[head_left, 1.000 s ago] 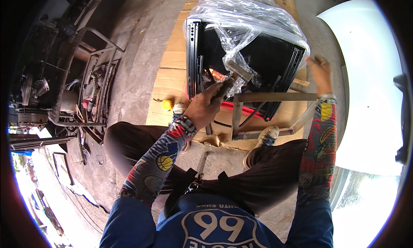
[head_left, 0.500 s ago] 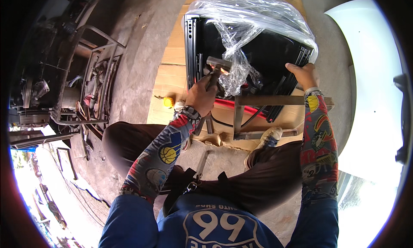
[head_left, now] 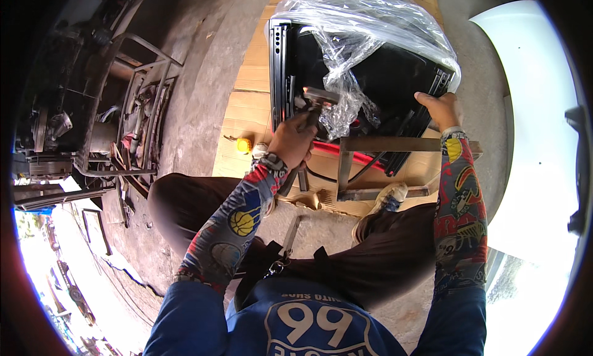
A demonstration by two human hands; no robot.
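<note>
My left hand [head_left: 292, 140] is closed round the dark handle of what looks like a hammer [head_left: 321, 96]. Its metal head hangs over the near left part of a black panel unit [head_left: 395, 78] with slotted metal rails along both sides. Clear plastic wrap [head_left: 358, 13] covers the unit's far end, and a crumpled strand trails down its middle. At the unit's right edge my right hand [head_left: 443, 111] grips the side, thumb on top, the other fingers mostly hidden. A square-tube metal frame [head_left: 395, 145] stands against the near edge, close to my right forearm.
Cardboard [head_left: 244, 103] lies under the unit. On it, left of my left hand, sits a yellow tape measure [head_left: 244, 146]. A large white curved panel [head_left: 525, 109] is at the right. A metal rack [head_left: 145, 109] with scrap parts stands left. My bent legs flank the work.
My left hand and the hammer have shifted slightly right and down against the unit. My right hand keeps its grip on the edge. The whole view has slid a little.
</note>
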